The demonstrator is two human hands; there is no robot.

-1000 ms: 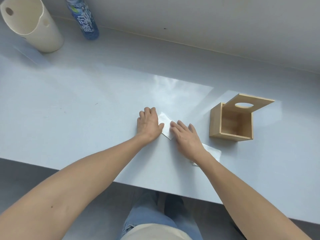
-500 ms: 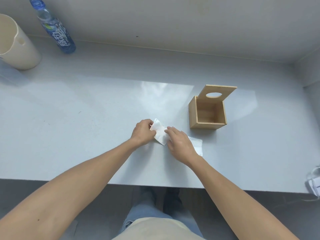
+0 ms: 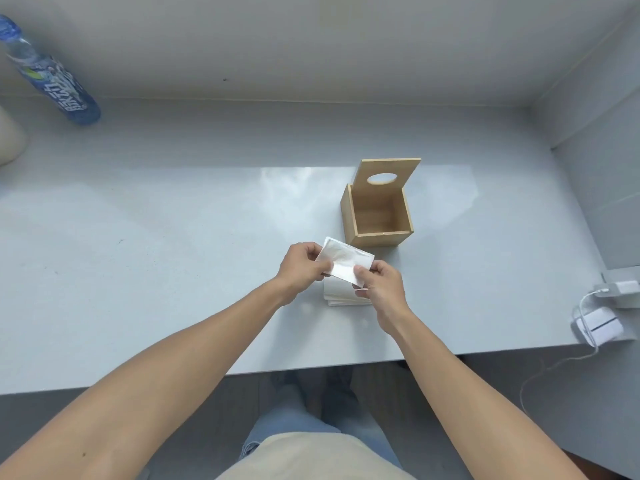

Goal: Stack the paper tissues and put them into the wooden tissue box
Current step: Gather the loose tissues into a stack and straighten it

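Observation:
A folded white paper tissue [image 3: 346,262] is lifted off the table, pinched on its left edge by my left hand [image 3: 300,265] and on its right corner by my right hand [image 3: 381,287]. Directly below it a small stack of white tissues [image 3: 337,293] lies on the grey table [image 3: 173,237], partly hidden by my right hand. The wooden tissue box [image 3: 378,216] stands just behind the hands, its inside showing nothing in it. Its lid [image 3: 387,176], with an oval hole, stands raised at the back.
A blue-labelled water bottle [image 3: 52,84] stands at the far left by the wall, next to a cream container [image 3: 8,140] at the frame edge. White chargers with a cable [image 3: 597,327] sit at the table's right edge. The table's front edge runs under my forearms.
Both hands went from pressing the tissue flat on the table to lifting it. It now hangs over the stack, which earlier lay under my right wrist. The view has shifted.

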